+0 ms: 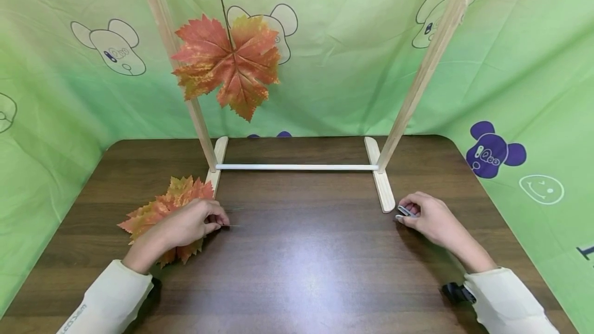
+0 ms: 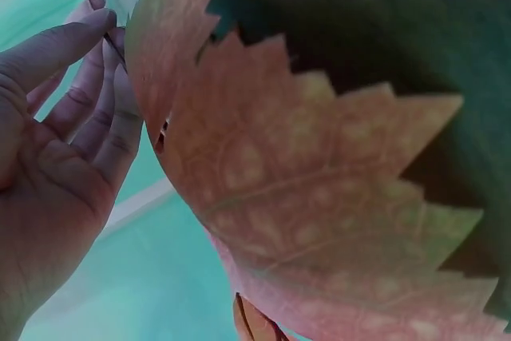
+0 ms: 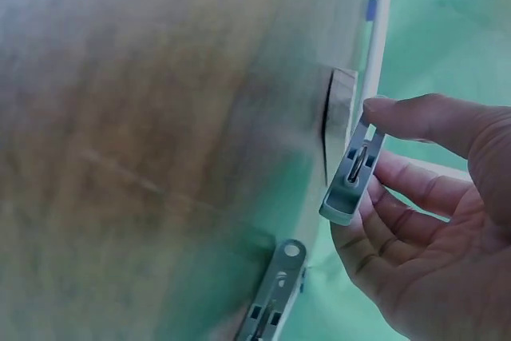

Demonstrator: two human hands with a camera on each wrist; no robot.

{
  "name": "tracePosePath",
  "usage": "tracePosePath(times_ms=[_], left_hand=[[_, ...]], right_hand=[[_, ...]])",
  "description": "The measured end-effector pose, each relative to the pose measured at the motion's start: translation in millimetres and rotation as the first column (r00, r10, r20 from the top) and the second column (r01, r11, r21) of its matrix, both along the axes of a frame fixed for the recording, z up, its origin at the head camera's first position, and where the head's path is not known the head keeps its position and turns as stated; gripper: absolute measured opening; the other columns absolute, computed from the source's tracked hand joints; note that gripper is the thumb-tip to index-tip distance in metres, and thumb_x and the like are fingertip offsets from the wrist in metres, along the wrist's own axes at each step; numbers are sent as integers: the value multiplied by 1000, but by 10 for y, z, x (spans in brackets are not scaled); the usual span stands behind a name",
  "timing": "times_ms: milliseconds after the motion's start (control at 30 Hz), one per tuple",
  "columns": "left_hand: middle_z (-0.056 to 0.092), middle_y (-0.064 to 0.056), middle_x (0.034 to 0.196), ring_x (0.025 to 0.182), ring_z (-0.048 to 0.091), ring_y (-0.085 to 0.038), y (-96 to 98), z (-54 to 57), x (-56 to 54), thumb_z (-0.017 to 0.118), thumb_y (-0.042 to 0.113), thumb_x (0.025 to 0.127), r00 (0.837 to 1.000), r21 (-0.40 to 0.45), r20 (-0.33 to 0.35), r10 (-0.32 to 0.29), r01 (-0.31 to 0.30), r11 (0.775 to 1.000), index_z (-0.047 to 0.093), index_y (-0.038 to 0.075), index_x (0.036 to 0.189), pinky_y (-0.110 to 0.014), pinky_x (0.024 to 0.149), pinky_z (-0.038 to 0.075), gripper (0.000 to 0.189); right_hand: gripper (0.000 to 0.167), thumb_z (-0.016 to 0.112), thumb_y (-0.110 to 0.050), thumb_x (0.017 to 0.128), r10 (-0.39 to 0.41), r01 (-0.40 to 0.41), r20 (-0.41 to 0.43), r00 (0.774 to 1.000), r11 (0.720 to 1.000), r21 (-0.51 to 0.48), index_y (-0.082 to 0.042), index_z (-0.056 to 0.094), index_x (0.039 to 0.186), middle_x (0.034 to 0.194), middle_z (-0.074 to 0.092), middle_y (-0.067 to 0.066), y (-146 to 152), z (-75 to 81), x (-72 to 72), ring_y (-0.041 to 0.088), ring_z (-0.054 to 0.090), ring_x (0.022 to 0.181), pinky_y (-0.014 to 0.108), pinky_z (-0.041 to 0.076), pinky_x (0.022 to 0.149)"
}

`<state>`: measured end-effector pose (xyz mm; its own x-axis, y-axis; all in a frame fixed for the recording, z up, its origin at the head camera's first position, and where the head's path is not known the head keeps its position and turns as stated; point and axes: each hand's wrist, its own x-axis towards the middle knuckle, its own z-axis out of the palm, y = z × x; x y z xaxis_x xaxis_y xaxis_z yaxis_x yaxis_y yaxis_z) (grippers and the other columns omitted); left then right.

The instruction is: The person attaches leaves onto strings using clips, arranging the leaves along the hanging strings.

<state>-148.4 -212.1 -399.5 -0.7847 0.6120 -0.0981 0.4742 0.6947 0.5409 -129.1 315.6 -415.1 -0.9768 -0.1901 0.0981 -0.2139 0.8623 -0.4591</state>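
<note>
In the head view my left hand [image 1: 197, 221] is at the left of the table, over a pile of orange-red artificial maple leaves [image 1: 162, 209]. Its thumb and fingers pinch a thin dark leaf stem [image 2: 114, 49]; in the left wrist view a large leaf [image 2: 295, 189] spreads beside that hand. At the right my right hand [image 1: 430, 219] is beside the foot of a wooden frame. It pinches a grey clothespin [image 3: 351, 172] by its handle end between thumb and fingers. A second grey clothespin [image 3: 275, 289] shows lower in the right wrist view.
A wooden frame stands at the back, with two posts [image 1: 417, 81], flat feet [image 1: 382, 189] and a white crossbar [image 1: 297, 167]. One maple leaf [image 1: 234, 61] hangs by its stem near the left post. Green printed cloth [image 1: 325, 40] surrounds the brown table [image 1: 297, 251].
</note>
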Motion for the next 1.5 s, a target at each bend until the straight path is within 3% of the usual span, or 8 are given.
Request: tracePosePath(times_ms=[233, 533, 867, 1033, 1233, 1500], left_hand=[[75, 1, 99, 91, 69, -11, 11, 112, -9, 73, -4, 93, 1000, 31, -20, -16, 17, 999, 80, 11, 102, -24, 75, 59, 19], [75, -3, 101, 88, 67, -8, 45, 241, -25, 73, -4, 94, 998, 49, -50, -45, 48, 998, 79, 8, 105, -23, 74, 58, 17], [76, -6, 99, 92, 71, -15, 107, 411, -59, 74, -7, 92, 988, 83, -137, -65, 77, 994, 78, 6, 104, -28, 79, 61, 18], [76, -3, 98, 93, 70, -15, 159, 498, -73, 74, -7, 91, 983, 97, -175, -50, 68, 993, 78, 7, 104, -30, 80, 61, 19], [74, 1, 93, 83, 63, -7, 274, 584, -97, 73, -7, 93, 977, 154, -214, -9, 43, 987, 78, 8, 102, -25, 72, 57, 18], [72, -1, 90, 80, 62, -8, 441, 728, -110, 73, -5, 94, 968, 202, -244, 61, -10, 979, 78, 7, 103, -25, 71, 56, 16]], right_hand=[[21, 86, -3, 77, 10, -12, -115, 993, 1000, -23, -4, 75, 95, 85, 66, 1, -22, 110, 6, 1, 53, 75, 22, 48, 66], [23, 84, 0, 80, 15, -25, -130, 991, 997, -70, -1, 74, 100, 89, 70, 4, -129, 270, -28, 0, 55, 79, 19, 51, 70], [23, 84, -5, 85, 28, -40, -142, 989, 996, -84, -3, 74, 105, 96, 73, 7, -273, 485, -48, 11, 63, 84, 23, 54, 75], [22, 83, -2, 85, 41, -67, -187, 982, 989, -133, -3, 74, 105, 96, 73, 7, -362, 588, -85, 2, 61, 83, 17, 53, 75], [21, 82, 0, 86, 51, -97, -224, 973, 975, -199, -2, 74, 106, 96, 72, 8, -474, 717, -116, -5, 59, 83, 10, 49, 75], [22, 82, 1, 86, 75, -129, -272, 959, 974, -187, -3, 74, 107, 96, 73, 7, -605, 864, -175, -6, 59, 84, 8, 48, 77]])
